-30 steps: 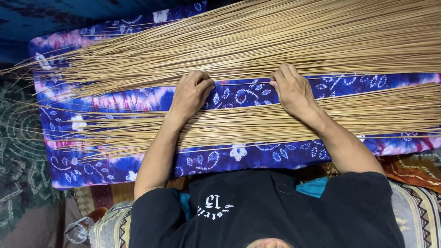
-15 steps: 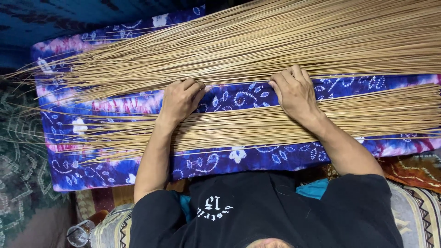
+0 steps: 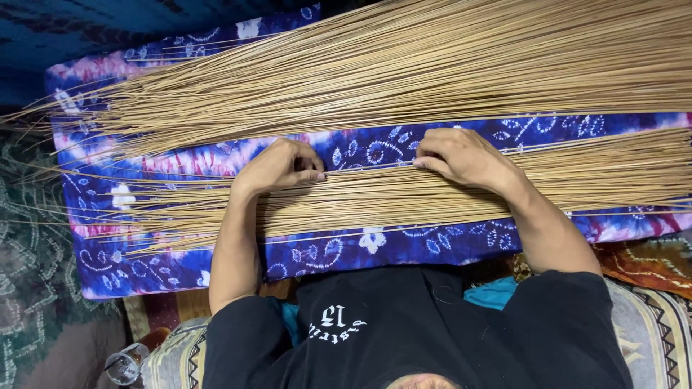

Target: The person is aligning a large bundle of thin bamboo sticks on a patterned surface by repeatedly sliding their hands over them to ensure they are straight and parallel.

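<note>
1. Down on the floor in the head view, a blue tie-dye cloth (image 3: 346, 252) is spread in front of me with two lots of long tan sticks lying across it. The far bundle (image 3: 432, 72) fans out wide, and the near bundle (image 3: 432, 194) is just beyond my black shirt.
2. A second ago both palms lay flat and spread on the near bundle. Now both have drawn back to its upper edge and curled up.
3. My left hand (image 3: 277, 167) is closed, with thumb and forefinger pinched together on what looks like a single stick (image 3: 367, 168) at that edge.
4. My right hand (image 3: 461, 155) is curled the same way, its fingers (image 3: 425, 164) nipping the same stick further along. The stick runs taut between the two hands.
5. I read the change as pressing and smoothing giving way to picking one stick out of the near bundle.
6. A clear glass (image 3: 124, 364) stands on the patterned rug (image 3: 43, 274) at my lower left, well apart from both hands.
</note>
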